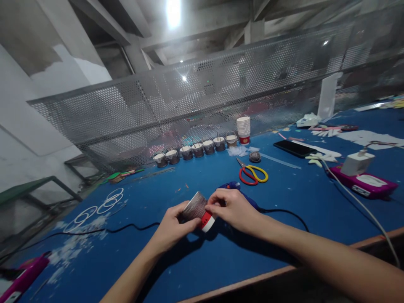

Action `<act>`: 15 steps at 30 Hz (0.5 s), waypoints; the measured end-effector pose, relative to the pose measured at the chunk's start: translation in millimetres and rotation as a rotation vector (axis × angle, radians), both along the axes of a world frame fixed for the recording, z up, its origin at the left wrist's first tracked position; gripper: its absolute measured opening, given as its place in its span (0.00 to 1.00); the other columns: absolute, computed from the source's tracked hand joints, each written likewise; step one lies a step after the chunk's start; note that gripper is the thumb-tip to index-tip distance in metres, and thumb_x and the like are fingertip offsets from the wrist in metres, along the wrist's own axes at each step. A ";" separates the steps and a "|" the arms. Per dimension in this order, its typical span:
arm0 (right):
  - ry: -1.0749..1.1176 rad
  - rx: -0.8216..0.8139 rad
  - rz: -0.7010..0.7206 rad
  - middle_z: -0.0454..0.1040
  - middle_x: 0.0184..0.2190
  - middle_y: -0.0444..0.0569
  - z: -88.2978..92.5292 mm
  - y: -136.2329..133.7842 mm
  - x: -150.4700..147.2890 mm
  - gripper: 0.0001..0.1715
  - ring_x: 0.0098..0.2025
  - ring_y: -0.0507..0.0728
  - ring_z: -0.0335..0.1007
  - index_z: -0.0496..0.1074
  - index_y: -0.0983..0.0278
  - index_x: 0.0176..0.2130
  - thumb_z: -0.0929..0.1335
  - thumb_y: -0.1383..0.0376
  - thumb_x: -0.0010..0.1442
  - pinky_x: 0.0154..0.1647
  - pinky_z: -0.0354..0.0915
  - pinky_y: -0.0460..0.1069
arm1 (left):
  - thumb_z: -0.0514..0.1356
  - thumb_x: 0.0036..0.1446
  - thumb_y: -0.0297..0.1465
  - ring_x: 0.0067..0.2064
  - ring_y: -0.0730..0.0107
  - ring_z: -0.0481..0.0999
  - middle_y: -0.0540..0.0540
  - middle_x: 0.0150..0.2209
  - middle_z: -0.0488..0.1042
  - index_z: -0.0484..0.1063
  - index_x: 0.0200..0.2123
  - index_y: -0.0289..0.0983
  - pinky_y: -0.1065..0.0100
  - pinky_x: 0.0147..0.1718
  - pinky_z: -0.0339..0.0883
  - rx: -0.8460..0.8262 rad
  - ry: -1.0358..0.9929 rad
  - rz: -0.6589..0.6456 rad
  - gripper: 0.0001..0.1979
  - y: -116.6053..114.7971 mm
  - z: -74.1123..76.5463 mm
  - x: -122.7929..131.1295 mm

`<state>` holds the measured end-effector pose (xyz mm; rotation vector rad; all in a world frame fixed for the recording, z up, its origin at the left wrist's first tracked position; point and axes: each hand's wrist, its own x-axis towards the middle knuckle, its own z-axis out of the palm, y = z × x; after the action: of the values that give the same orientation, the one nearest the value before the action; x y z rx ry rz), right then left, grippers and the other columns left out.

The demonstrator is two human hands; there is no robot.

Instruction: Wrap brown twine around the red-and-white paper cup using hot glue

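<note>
you're clamping the paper cup (198, 210) between your left hand (173, 227) and right hand (232, 208), forearms crossing the table edge (252, 280), bare blue table top lying beside the cup.

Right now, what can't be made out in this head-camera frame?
All in the head view:
1) Paper cup: its lower side, covered by the left hand and right hand holding it.
2) Blue corded tool: mostly behind the right hand, type unclear.
3) Row of wrapped cups by the mesh: too small to see contents.
4) Pink device, lower left: cut off by the frame edge.
</note>
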<state>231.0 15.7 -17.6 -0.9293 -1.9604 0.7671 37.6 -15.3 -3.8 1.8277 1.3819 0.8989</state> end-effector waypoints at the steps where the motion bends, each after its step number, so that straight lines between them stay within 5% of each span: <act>1: 0.004 0.003 0.000 0.69 0.22 0.41 -0.1 0.4 0.2 0.04 0.25 0.49 0.60 0.75 0.66 0.27 0.70 0.69 0.55 0.26 0.55 0.44 | 0.62 0.45 0.31 0.33 0.64 0.72 0.45 0.31 0.76 0.78 0.32 0.34 0.66 0.34 0.67 0.011 0.003 -0.001 0.10 -0.4 0.7 0.2; 15: -0.052 0.078 0.001 0.71 0.22 0.42 1.5 -1.6 0.7 0.07 0.25 0.50 0.62 0.74 0.65 0.26 0.70 0.70 0.56 0.28 0.56 0.45 | 0.60 0.45 0.31 0.30 0.68 0.68 0.48 0.27 0.71 0.75 0.26 0.34 0.68 0.32 0.64 0.073 0.086 -0.037 0.06 -0.2 -3.9 2.7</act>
<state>231.7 14.1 -16.1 -0.9101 -2.0216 0.6678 40.3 -15.5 -7.7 1.9612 1.3795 0.8709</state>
